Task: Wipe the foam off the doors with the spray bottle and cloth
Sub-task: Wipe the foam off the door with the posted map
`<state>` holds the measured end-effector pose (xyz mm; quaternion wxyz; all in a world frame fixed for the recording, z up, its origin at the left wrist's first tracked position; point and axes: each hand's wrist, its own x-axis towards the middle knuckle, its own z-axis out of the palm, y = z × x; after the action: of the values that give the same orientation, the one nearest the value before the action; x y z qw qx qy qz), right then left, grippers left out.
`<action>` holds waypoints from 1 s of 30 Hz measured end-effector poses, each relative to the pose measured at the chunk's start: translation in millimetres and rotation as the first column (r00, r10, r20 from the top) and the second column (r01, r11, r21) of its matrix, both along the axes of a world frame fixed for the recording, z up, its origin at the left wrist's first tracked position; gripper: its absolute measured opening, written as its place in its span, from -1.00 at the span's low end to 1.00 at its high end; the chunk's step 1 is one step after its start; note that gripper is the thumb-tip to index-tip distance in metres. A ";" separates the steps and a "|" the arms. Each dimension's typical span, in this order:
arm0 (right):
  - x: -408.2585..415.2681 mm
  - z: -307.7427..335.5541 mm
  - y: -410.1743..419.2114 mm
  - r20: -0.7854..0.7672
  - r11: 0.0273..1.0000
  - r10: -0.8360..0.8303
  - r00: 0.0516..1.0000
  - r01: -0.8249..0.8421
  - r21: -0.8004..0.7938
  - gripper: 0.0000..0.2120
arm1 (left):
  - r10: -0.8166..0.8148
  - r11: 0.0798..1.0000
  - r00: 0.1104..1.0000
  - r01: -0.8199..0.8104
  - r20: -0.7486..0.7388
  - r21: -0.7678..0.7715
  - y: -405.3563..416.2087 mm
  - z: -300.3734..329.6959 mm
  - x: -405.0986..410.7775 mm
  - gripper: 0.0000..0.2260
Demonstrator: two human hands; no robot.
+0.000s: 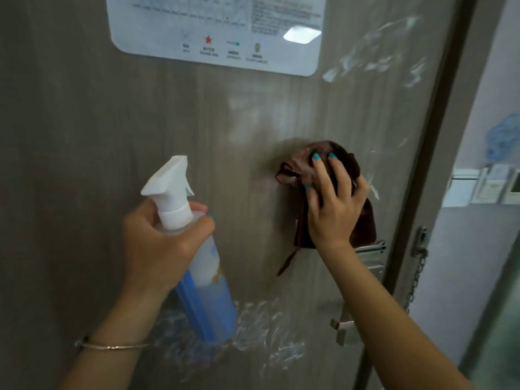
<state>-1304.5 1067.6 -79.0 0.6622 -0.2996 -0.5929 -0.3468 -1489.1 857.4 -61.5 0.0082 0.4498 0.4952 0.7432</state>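
Pressing the brown cloth (332, 192) flat against the door (112, 136), our right hand (334, 204) has its fingers spread and nearly straight, fingertips on the bunched upper part of the cloth while the lower part hangs under the palm. The cloth sits right of the door's middle, just above the metal handle plate (371, 257).

Our left hand (160, 243) grips the one spray bottle (202, 266), fingers curled round its neck just under the white trigger head, thumb on the near side. The bottle tilts, nozzle up and towards the door, its blue base low and over the foam.

We count one cloth, one bottle, two hands, and three patches of foam: a wide smear low on the door (261, 327) below the bottle, streaks far up on the right (374, 57) beside the white notice (219, 32), and a thin streak by the door's right edge (374, 190), just right of the cloth. A thin bracelet (112, 346) circles the left wrist. A door chain (416, 277) hangs on the frame at right.
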 end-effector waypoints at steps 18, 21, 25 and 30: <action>191.4 148.4 126.2 -0.113 0.960 -0.059 0.992 0.026 -0.279 -0.50 | -0.016 0.977 1.000 0.015 0.003 0.212 126.0 107.6 197.2 -0.88; 192.3 143.6 139.4 0.034 0.959 -0.088 0.996 0.094 -0.266 -0.48 | 0.032 0.981 0.999 -0.027 -0.019 0.191 155.5 131.9 208.9 -0.80; 202.0 135.4 145.7 0.084 0.979 -0.050 0.995 0.066 -0.195 -0.49 | 0.037 0.996 0.972 -0.017 -0.234 0.089 177.9 132.3 208.0 -0.79; 203.9 132.3 147.8 0.097 0.986 -0.057 0.994 0.071 -0.150 -0.50 | 0.074 0.983 0.967 -0.029 -0.243 0.184 187.0 116.1 204.0 -0.67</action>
<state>-1100.6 1215.5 53.3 0.5975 -0.3522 -0.6377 -0.3349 -1285.1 1044.4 54.6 -0.1136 0.5252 0.4352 0.7224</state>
